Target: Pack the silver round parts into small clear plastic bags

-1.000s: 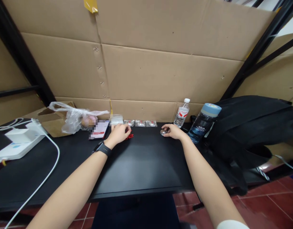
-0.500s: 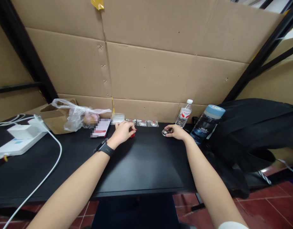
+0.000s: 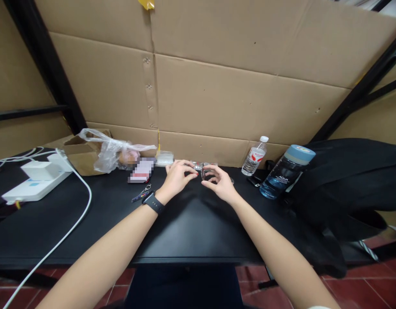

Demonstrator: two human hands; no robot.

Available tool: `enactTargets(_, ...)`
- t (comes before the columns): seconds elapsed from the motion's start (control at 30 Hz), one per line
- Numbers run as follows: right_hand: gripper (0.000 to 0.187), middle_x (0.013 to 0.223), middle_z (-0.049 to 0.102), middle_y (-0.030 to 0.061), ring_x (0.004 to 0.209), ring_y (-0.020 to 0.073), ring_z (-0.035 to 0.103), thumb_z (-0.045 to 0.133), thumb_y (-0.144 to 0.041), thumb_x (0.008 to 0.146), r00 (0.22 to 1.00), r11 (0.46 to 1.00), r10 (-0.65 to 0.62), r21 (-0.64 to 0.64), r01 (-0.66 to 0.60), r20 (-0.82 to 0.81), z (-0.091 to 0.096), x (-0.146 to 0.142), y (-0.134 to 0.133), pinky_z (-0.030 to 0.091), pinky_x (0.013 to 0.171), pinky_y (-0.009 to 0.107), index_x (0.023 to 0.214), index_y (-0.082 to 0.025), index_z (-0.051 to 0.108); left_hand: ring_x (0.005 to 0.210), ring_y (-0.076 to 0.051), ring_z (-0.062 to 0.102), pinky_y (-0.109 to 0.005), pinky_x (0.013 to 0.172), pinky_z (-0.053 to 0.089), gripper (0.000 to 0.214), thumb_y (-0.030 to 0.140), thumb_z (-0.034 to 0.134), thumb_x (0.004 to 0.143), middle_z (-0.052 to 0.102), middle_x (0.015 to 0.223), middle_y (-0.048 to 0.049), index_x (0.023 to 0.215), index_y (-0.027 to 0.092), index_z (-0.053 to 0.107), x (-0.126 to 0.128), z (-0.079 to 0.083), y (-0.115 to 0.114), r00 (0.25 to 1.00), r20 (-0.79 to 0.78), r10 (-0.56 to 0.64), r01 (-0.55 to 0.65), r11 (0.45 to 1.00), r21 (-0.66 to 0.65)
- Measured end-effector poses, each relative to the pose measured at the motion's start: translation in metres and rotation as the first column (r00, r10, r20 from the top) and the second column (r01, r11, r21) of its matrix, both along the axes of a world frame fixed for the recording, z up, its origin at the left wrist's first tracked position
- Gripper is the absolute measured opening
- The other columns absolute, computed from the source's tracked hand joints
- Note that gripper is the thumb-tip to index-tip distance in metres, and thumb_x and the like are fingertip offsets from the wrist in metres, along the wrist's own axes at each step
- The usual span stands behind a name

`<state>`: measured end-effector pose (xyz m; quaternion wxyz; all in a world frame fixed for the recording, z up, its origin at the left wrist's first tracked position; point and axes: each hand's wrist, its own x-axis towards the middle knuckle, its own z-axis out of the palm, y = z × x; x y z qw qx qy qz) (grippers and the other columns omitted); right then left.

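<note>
1. My right hand (image 3: 221,183) had just left its spot near the water bottle (image 3: 254,156) and come in to the middle of the black tabletop (image 3: 198,227).
2. It held a small round disc (image 3: 203,173) pinched between thumb and fingertips, the disc now turned nearly edge-on and upright, where it had been lower and flatter half a second before.
3. My left hand (image 3: 178,177) had moved rightward too. Its pinch was narrow, with a speck of red cord (image 3: 196,173) at the fingertips; I could not tell how much cord lay hidden under my fingers.
4. The cord and disc were now just beside each other, apart by a slim gap, in front of the clear packets (image 3: 197,165). I judged that gathering the pieces had given way to working them together.
5. The shift had also bared a keychain (image 3: 140,195) beside my smartwatch (image 3: 153,202).
</note>
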<state>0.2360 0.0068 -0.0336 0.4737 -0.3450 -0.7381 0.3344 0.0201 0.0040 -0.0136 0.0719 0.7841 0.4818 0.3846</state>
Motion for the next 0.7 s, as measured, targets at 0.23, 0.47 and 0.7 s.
enactTargets(0.23,0.040,0.123,0.067,0.0088,0.102,0.0211,0.069,0.083,-0.034,0.074,0.993,1.000,-0.017,0.003,0.018,-0.114,0.000,-0.014,-0.014,0.056,0.074,0.030,0.105,-0.024,0.060,0.122,-0.028,0.047,-0.047,0.098,0.036,0.011,0.033,0.070,0.089,0.064,0.125,-0.0040,0.088,0.031,0.080,0.010,0.002,-0.010,1.000,0.023,-0.003,0.000,0.994,0.112)
enactTargets(0.47,0.037,0.125,0.068,0.0098,0.099,0.0220,0.070,0.085,-0.040,0.071,0.996,0.999,-0.041,-0.017,0.040,-0.075,0.001,-0.013,-0.014,0.056,0.070,0.029,0.095,-0.022,0.063,0.125,-0.031,0.042,-0.051,0.096,0.033,0.012,0.029,0.068,0.089,0.062,0.127,-0.0057,0.086,0.029,0.080,0.012,0.000,-0.016,0.997,-0.077,0.022,-0.005,0.975,0.222)
enactTargets(0.7,0.040,0.119,0.070,0.0090,0.091,0.0206,0.069,0.085,-0.044,0.070,0.997,0.997,-0.072,-0.035,0.070,-0.041,-0.002,-0.014,-0.013,0.054,0.064,0.029,0.095,-0.022,0.064,0.128,-0.034,0.039,-0.055,0.098,0.031,0.019,0.023,0.062,0.091,0.060,0.131,-0.0079,0.085,0.026,0.080,0.012,0.004,-0.024,0.988,-0.138,0.062,-0.024,0.965,0.261)
